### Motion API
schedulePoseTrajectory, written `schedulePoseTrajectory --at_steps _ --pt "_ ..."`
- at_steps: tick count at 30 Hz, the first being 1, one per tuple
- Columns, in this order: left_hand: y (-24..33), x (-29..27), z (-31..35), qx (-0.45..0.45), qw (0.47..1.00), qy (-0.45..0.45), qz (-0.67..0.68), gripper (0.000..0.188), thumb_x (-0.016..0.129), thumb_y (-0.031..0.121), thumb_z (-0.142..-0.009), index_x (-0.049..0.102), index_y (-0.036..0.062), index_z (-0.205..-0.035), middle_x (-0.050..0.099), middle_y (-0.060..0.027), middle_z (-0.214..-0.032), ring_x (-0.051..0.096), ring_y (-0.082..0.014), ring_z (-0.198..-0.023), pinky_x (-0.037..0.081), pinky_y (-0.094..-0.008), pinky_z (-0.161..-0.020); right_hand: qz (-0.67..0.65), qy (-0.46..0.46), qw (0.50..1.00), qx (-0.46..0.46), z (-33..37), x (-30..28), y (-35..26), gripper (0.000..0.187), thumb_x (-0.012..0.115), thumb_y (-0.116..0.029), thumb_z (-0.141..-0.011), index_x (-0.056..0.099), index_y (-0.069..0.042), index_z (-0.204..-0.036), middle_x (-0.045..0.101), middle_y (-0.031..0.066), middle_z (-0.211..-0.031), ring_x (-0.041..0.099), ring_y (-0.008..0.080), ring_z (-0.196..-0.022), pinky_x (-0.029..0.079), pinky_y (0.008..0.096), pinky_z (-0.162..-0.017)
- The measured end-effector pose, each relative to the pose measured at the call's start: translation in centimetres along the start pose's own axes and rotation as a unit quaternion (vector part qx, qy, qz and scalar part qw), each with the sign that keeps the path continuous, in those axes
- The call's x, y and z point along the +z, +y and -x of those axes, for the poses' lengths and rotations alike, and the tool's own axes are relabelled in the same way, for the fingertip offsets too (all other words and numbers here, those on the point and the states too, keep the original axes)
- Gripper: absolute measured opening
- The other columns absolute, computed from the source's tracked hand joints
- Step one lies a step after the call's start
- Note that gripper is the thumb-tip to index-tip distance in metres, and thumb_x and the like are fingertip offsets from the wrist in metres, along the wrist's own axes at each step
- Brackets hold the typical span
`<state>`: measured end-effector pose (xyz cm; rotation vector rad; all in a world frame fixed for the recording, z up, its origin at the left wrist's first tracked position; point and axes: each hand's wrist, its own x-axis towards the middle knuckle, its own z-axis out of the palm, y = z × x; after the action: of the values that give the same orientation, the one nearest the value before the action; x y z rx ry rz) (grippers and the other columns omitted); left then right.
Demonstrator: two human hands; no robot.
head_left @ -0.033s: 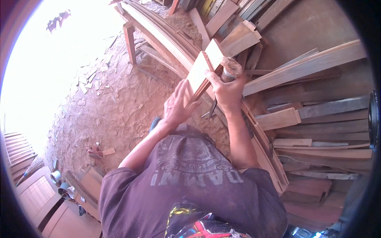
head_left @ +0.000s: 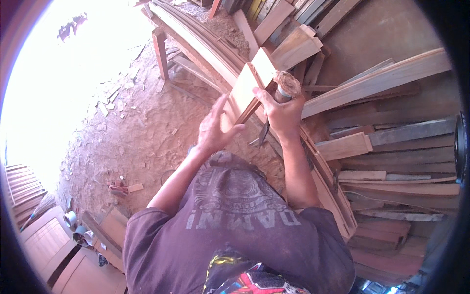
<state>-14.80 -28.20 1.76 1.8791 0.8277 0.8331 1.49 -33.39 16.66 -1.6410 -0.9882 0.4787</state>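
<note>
My right hand [head_left: 284, 116] is closed round a chisel [head_left: 288, 84]; the frayed, mushroomed end of its wooden handle sticks up, and its dark blade points down below the fist. The thumb of that hand rests against a pale wooden piece [head_left: 245, 90], which has a step or groove across it near its far end. At the near end of this piece is my left hand [head_left: 211, 130], fingers stretched out and thumb apart. Its fingers lie along the left edge; whether they touch the wood I cannot tell.
A long wooden beam or bench with strips [head_left: 196, 46] runs diagonally under the work. Boards [head_left: 377, 83] are stacked on the right. Wood scraps [head_left: 110, 98] litter the sandy ground [head_left: 137, 132] at left. Panelled doors [head_left: 44, 230] and tape rolls [head_left: 70, 218] lie at lower left.
My left hand has loosened from the wooden piece and shifted slightly left, its fingers spreading. My right hand and the chisel have barely moved.
</note>
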Motion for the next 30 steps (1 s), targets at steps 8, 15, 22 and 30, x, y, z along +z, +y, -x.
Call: schedulePoseTrajectory --at_steps 8,15,22,30 --pt "-5.1 -2.6 -3.8 -0.024 0.936 -0.077 0.343 0.064 0.063 0.049 -0.102 0.054 -0.0007 -0.143 0.064 -0.01 -0.131 0.056 -0.0182 -0.123 0.044 -0.036 -0.106 -0.107 -0.02 0.984 -0.138 -0.1 2.3 -1.2 0.039 0.084 -0.005 -0.085 0.065 0.001 -0.119 0.071 0.0082 -0.111 0.067 0.0109 -0.104 0.054 0.0255 -0.09" --pt "-1.4 -2.7 -2.7 -0.072 0.941 0.056 0.327 0.041 0.061 0.034 -0.106 0.06 0.0005 -0.13 0.067 -0.0021 -0.107 0.061 -0.0086 -0.094 0.05 -0.0263 -0.082 -0.28 0.078 0.938 -0.189 -5.8 -4.1 -7.9 0.012 0.077 -0.013 -0.092 0.072 -0.005 -0.099 0.07 0.0032 -0.074 0.067 0.0109 -0.063 0.047 0.022 -0.052" --pt "-4.3 -1.3 0.4 -0.098 0.949 0.038 0.296 0.038 0.064 0.034 -0.105 0.061 0.0032 -0.126 0.066 -0.0007 -0.106 0.059 -0.007 -0.092 0.048 -0.0247 -0.081 -0.242 0.143 0.916 -0.285 -7.4 -6.8 -16.7 0.053 0.071 -0.038 -0.098 0.041 -0.02 -0.058 0.035 -0.0096 -0.046 0.031 0.0043 -0.037 0.024 0.0239 -0.038" --pt "-4.5 -1.7 1.0 -0.108 0.944 0.024 0.31 0.039 0.064 0.034 -0.104 0.06 0.003 -0.128 0.065 0.0001 -0.105 0.058 -0.0069 -0.092 0.048 -0.0243 -0.08 -0.303 0.102 0.935 -0.154 -7.7 -3.6 -16.6 0.017 0.073 -0.019 -0.097 0.063 -0.008 -0.091 0.053 -0.003 -0.058 0.048 0.0051 -0.044 0.039 0.0223 -0.038"
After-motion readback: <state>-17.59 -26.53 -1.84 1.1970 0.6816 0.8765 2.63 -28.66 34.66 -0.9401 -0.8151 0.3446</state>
